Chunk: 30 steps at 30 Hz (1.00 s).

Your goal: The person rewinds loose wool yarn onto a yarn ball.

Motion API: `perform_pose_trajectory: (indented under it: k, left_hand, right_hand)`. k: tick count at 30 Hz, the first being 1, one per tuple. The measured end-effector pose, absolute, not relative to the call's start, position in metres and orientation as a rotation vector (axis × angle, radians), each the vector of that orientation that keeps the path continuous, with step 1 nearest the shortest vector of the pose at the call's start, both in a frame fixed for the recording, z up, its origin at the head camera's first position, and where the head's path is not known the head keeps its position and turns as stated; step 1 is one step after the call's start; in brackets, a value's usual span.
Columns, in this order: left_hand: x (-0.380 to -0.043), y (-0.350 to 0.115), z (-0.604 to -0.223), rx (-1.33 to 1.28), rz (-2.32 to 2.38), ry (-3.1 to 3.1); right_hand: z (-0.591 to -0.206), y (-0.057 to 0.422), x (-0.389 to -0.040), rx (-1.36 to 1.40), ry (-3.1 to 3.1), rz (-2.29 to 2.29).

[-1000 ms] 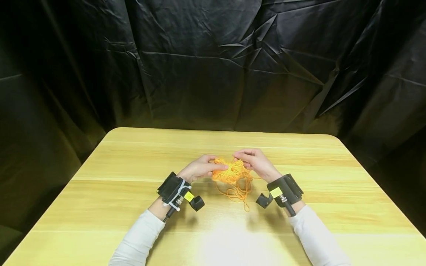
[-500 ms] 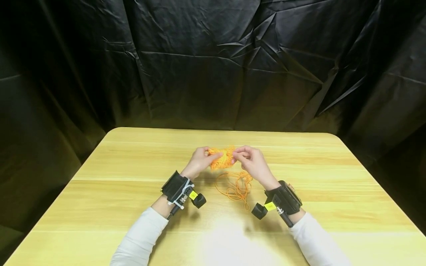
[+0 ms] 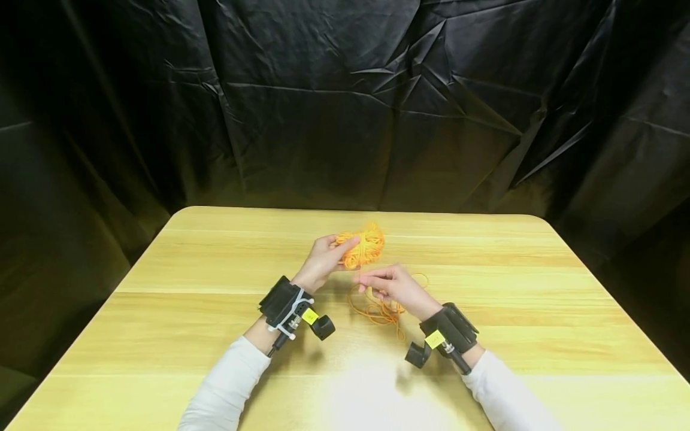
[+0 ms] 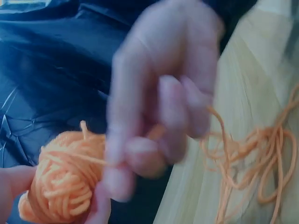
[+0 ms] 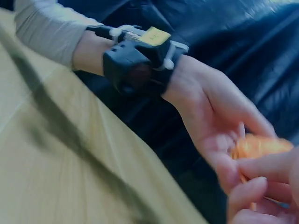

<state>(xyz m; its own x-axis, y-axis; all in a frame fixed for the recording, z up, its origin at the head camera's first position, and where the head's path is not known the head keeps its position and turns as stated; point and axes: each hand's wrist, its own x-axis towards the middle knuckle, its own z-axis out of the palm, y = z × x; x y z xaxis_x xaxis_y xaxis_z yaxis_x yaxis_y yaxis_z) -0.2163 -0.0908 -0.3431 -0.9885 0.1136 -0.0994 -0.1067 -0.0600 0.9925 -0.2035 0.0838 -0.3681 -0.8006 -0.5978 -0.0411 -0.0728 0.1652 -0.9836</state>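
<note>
An orange yarn bundle [image 3: 368, 245], wound thick with a band of strands round its middle, is gripped by my left hand [image 3: 322, 260], thumb on the near face. Just below and to the right of it, my right hand [image 3: 399, 289] pinches a strand [image 4: 88, 159] that runs taut from the bundle. In the left wrist view the right hand [image 4: 161, 93] is blurred and covers part of the bundle [image 4: 65, 186]. The right wrist view shows the bundle [image 5: 261, 145] at my left hand [image 5: 205, 102], partly behind the right fingers.
A loose tangle of orange yarn [image 3: 380, 312] lies on the wooden table [image 3: 215, 335] below the right hand, with one strand reaching up to that hand. Each wrist wears a black camera strap [image 3: 283, 304]. A black curtain [image 3: 312, 149] hangs behind the table.
My right hand has swung from the bundle's right side down toward me, drawing the strand across it. The left hand has lifted the bundle away from the loose tangle and turned it slightly.
</note>
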Motion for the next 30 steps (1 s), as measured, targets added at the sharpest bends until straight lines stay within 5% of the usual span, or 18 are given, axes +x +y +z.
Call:
perform_pose_trajectory:
  k: [19, 30]
  left_hand:
    - [-0.213, -0.096, -0.345, 0.206, 1.872, 1.990]
    - [-0.213, -0.099, -0.347, 0.118, 1.728, 2.201]
  right_hand:
    - [-0.376, 0.105, -0.238, -0.464, 1.643, -1.923]
    - [-0.341, 0.095, -0.231, -0.565, 2.414, -1.803]
